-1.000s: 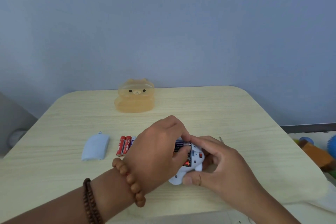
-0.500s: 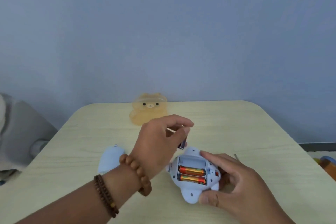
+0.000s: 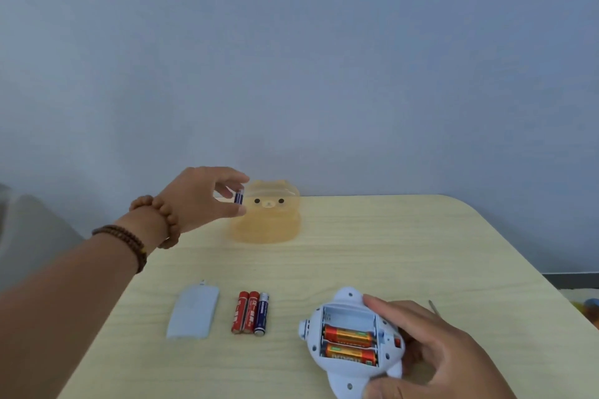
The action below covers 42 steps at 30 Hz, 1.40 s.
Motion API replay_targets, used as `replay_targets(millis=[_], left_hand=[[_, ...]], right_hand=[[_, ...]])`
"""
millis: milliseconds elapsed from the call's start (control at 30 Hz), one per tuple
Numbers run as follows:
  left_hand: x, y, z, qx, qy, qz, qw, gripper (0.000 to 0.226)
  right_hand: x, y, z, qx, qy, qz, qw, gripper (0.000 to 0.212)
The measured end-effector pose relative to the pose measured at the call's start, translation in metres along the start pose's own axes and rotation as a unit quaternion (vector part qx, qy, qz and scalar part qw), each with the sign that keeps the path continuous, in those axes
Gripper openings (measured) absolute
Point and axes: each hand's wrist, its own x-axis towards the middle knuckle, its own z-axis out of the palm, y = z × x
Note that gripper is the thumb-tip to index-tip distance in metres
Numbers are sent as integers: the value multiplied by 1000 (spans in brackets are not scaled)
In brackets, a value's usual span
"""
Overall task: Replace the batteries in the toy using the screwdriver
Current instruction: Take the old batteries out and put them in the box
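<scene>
Beside bear box (image 3: 270, 225): left hand (image 3: 199, 201) pinches battery (image 3: 239, 197) | right hand (image 3: 440, 353) grips toy (image 3: 343, 377)

You're in what looks like a home room, maybe a play corner: light wood-grain table (image 3: 389, 253) with rounded corners, plain blue-grey wall (image 3: 291, 58) behind, translucent orange bear-shaped box (image 3: 269, 223) on the far side, blurred colourful toys (image 3: 588, 309) past the right edge.

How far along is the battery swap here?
Done: the cover lies on the table; the toy's top slot is empty. In hand: the left hand pinches a blue battery near the bear box; the right hand holds the toy. Left: two orange batteries sit in the toy, three loose batteries wait, cover unfitted.
</scene>
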Motion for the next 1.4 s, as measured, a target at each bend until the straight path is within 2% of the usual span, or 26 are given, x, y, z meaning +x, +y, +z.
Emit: replay_targets(millis=[133,233,533,633,800,933,1033,1167,1233,1400], left_hand=[[5,-13,14,41,-47,36,997,42],[5,-20,21,65,-69,48,994,28],[3,-34,31,45,-74,64,994,12],[2,-37,35,36,-64,61,995,16],[-6,-30,33,35,-59,41,997,37],[-19,3,17,32,-3,-4,999,28],[-49,63,10,-42,30,4,999,15],[-109,133,44,-66,-44,95,992,19],[-120,141,67,-68,-67,99,991,23],[-119,140,78,-122,-58,68,989,30]], right_hand=[[2,6,-1,12,-2,-9,1000,78],[2,9,0,8,2,-15,1000,78],[2,11,0,-17,2,-13,1000,80],[0,10,1,-15,1,-10,1000,80],[-2,6,3,-24,8,-6,1000,81],[-4,5,5,-27,28,7,999,78],[-4,5,5,-30,39,9,999,79],[-5,2,5,-32,32,13,999,82],[-6,1,5,-31,34,12,999,82],[-9,-2,6,-41,33,19,998,84]])
